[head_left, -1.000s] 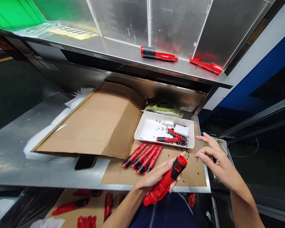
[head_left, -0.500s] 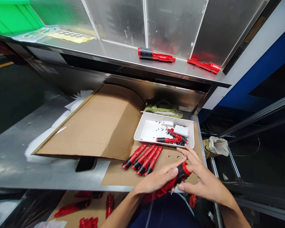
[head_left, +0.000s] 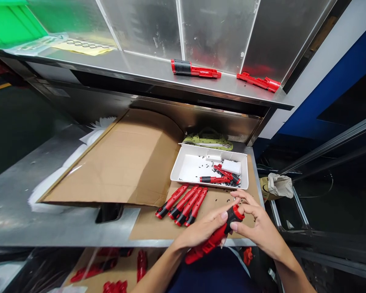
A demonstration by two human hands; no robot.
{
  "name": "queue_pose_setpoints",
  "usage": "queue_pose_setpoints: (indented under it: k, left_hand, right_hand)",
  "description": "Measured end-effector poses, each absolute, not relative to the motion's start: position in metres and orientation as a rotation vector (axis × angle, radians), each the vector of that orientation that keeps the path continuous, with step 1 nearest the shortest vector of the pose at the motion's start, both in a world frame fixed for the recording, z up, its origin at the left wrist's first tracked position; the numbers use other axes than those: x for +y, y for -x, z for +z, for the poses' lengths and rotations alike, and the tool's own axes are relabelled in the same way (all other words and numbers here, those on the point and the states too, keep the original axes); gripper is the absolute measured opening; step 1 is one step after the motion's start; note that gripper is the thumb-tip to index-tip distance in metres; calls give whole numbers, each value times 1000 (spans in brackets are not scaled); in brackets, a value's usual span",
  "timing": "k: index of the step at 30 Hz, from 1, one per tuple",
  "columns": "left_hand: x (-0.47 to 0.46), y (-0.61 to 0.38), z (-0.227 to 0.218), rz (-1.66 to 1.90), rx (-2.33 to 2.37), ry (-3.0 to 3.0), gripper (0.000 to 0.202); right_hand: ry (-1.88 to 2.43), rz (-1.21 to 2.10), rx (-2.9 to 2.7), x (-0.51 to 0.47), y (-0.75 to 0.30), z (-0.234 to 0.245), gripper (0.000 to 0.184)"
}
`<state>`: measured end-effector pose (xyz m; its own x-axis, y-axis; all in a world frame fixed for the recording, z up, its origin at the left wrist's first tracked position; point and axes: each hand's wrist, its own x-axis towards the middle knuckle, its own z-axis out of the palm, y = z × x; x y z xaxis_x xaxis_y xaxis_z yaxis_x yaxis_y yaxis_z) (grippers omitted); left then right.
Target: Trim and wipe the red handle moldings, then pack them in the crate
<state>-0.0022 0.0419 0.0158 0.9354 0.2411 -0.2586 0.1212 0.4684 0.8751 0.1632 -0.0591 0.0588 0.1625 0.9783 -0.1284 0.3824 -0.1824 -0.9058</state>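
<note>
Probably light, stiff plastic: your left hand (head_left: 198, 231) clamps the red handle (head_left: 209, 244) mid-body, your right hand (head_left: 258, 228) pinches its cap (head_left: 237, 211).

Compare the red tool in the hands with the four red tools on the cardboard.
The held tool is gripped by the left hand and right hand; the four tools lie side by side, untouched. The held tool looks thicker, the four slimmer. Its black end points away; theirs point toward the person. All are red and black.

Bare hands (head_left: 201, 231), bare forearms (head_left: 158, 272), dark blue clothing (head_left: 215, 273)
</note>
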Motion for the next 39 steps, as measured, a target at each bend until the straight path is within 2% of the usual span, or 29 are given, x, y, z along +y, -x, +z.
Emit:
queue_pose_setpoints:
  k: [6, 9, 18, 21, 24, 26, 28, 30, 31, 33, 36, 39]
  left_hand:
    - [43, 0, 14, 72, 352, -1063, 78]
    - [44, -1, 13, 65, 358, -1068, 77]
    - [46, 0, 15, 50, 374, -850, 65]
    - [46, 0, 6, 73, 392, -806, 60]
    - [46, -6, -3, 171, 427, -784, 63]
    - [45, -13, -8, 332, 473, -768, 64]
    - [43, -22, -13, 535, 522, -749, 63]
    - [40, -28, -20, 715, 560, -777, 65]
    - [39, -28, -25, 773, 575, -821, 68]
    - [37, -19, -38, 793, 591, -978, 72]
    - [37, 16, -67, 627, 635, -1329, 67]
    - [38, 60, -102, 543, 847, -1687, 67]
  right_hand:
    - [1505, 1157, -1268, -55, -167, 43, 45]
    - [1481, 1170, -1293, -52, -169, 39, 51]
    - [1255, 1303, -1281, -49, -188, 47, 54]
    - [1348, 1202, -1160, -50, -195, 46, 46]
    - [1494, 981, -1030, -53, -197, 34, 37]
    - [1544, 953, -985, -57, -189, 17, 45]
    - [1513, 1109, -1012, -62, -174, -7, 63]
    - [1478, 1233, -1127, -66, -156, -35, 71]
    - [1514, 1208, -1214, -67, -148, -49, 67]
    - [1655, 1039, -1378, -68, -140, -73, 48]
    - [1832, 835, -1551, -64, -146, -97, 23]
    - [1887, 749, -1724, -52, -161, -110, 30]
